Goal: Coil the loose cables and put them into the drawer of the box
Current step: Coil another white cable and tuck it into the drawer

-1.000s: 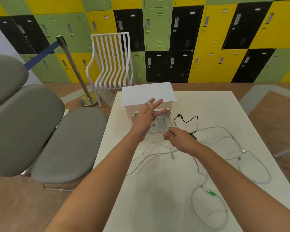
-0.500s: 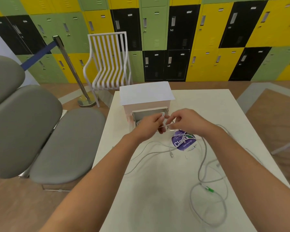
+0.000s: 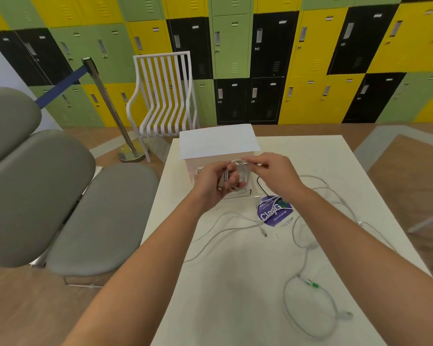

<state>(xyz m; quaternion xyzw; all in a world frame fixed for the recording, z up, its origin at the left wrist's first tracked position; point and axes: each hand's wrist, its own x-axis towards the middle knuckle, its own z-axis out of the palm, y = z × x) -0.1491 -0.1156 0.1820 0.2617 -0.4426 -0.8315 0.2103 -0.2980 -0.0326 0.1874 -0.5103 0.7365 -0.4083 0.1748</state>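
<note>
Left hand (image 3: 214, 181) fingers curl around white cable coil (image 3: 238, 171). Right hand (image 3: 273, 171) fingers pinch its top loop. Both in front of box (image 3: 218, 143).

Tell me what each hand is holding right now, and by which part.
The left hand grips the coiled loops of a white cable. The right hand pinches that cable's top loop with its fingers.

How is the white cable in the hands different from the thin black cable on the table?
The white cable is wound into loops, while the black cable lies loose. The white cable is held up off the table: the left hand grips its loops and the right hand pinches its strand. No hand touches the black cable, which rests on the table. The white one looks thicker. Both are near the box.
</note>
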